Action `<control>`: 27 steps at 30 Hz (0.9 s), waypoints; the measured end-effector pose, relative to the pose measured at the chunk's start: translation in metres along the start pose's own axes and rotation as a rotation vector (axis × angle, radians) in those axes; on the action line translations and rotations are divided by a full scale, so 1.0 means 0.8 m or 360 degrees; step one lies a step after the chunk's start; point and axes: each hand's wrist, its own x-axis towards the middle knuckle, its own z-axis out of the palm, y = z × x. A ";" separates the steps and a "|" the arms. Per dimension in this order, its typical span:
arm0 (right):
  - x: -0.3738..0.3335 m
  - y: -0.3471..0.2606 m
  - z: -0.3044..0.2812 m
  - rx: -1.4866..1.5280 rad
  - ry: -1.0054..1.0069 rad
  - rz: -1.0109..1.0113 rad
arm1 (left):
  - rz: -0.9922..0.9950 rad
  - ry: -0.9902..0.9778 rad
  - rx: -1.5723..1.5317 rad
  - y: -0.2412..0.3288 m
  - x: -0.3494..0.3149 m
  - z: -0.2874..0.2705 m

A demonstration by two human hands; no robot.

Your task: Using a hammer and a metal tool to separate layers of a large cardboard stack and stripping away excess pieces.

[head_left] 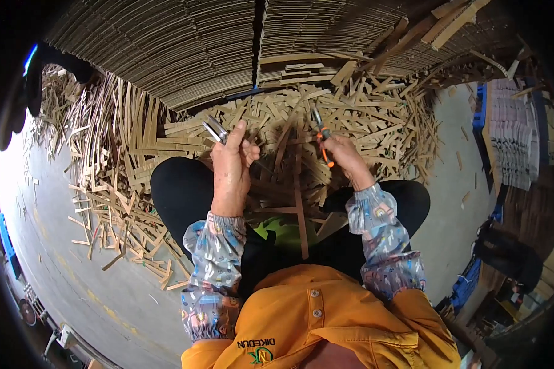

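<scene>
My left hand (232, 161) is raised over my left knee and pinches a small shiny metal piece (215, 130) between thumb and fingers. My right hand (345, 155) grips a pair of pliers with orange handles (323, 140), the metal jaws pointing up and away from me. Both hands hover over a heap of thin cardboard strips (289, 129) lying between my knees. One long strip (300, 203) runs from the heap toward my lap. I wear patterned sleeve covers and a yellow top.
A tall wall of stacked corrugated cardboard sheets (184, 49) stands right behind the heap. More strips (104, 184) spill left onto the grey concrete floor (92, 289). Blue crates with stacked pale items (511, 129) sit at the right.
</scene>
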 end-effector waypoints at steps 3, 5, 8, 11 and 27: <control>0.018 -0.028 -0.009 0.0427 0.0089 -0.0022 | -0.0042 -0.0001 0.0052 -0.005 -0.001 -0.007; 0.052 -0.038 -0.024 0.0483 0.0148 -0.0091 | -0.0053 0.0005 0.0050 -0.006 -0.002 -0.002; 0.072 -0.075 -0.031 0.0467 0.0208 0.0028 | -0.0037 0.0008 0.0006 -0.007 0.004 -0.006; 0.098 -0.082 -0.050 0.0424 0.0258 -0.0028 | -0.0048 0.0029 0.0051 -0.006 -0.001 -0.002; 0.115 -0.054 -0.063 0.0596 -0.0024 0.0101 | -0.0099 -0.0020 0.0088 -0.009 -0.001 0.003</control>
